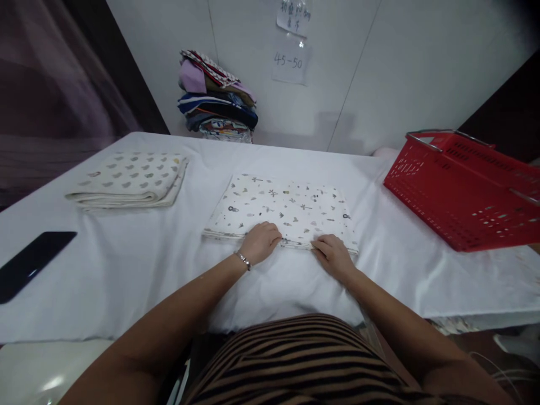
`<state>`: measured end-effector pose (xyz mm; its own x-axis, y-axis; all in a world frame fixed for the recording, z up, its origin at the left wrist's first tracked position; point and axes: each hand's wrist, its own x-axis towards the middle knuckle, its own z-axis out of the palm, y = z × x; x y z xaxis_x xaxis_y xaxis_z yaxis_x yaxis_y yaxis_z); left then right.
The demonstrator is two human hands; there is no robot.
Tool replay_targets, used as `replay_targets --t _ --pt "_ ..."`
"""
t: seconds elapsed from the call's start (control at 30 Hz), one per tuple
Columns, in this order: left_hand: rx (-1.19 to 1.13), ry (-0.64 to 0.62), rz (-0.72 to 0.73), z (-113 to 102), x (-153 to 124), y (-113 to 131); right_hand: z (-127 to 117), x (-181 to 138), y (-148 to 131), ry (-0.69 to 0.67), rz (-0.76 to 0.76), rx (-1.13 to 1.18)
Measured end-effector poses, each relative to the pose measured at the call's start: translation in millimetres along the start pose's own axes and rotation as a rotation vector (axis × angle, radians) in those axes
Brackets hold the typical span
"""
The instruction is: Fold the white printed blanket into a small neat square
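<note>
A folded white cloth with small printed motifs lies in the middle of the white-covered table. My left hand, with a bracelet at the wrist, rests on the cloth's near edge with its fingers curled on the fabric. A little to the right, my right hand pinches the same near edge. A second folded cloth with a grey heart print lies apart at the left.
A red plastic basket sits tilted at the table's right end. A black phone lies at the left edge. A stack of folded coloured fabrics stands against the back wall, under paper notes.
</note>
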<state>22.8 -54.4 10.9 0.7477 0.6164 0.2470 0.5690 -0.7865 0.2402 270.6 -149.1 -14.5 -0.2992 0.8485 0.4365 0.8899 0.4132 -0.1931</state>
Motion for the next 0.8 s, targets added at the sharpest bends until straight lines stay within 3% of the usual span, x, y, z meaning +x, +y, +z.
replay_targets --t 0.3,0.43,0.53,0.7,0.8 --pt "0.043 0.038 0.137 -3.5 -7.7 -0.3 -0.5 4.9 0.0 -0.002 0.001 -0.003" --pt "0.027 0.097 0.211 6.4 3.0 4.6 2.5 6.9 0.9 -0.001 -0.002 -0.028" --pt "0.03 0.06 0.24 17.4 12.5 12.8 1.8 8.0 0.4 -0.009 -0.004 -0.026" --pt "0.036 0.009 0.198 30.3 18.8 14.4 -20.7 -1.3 16.8 0.05 0.002 0.041" --pt "0.021 0.014 0.191 35.4 18.7 9.1 -42.9 -21.1 37.9 0.176 0.18 0.046"
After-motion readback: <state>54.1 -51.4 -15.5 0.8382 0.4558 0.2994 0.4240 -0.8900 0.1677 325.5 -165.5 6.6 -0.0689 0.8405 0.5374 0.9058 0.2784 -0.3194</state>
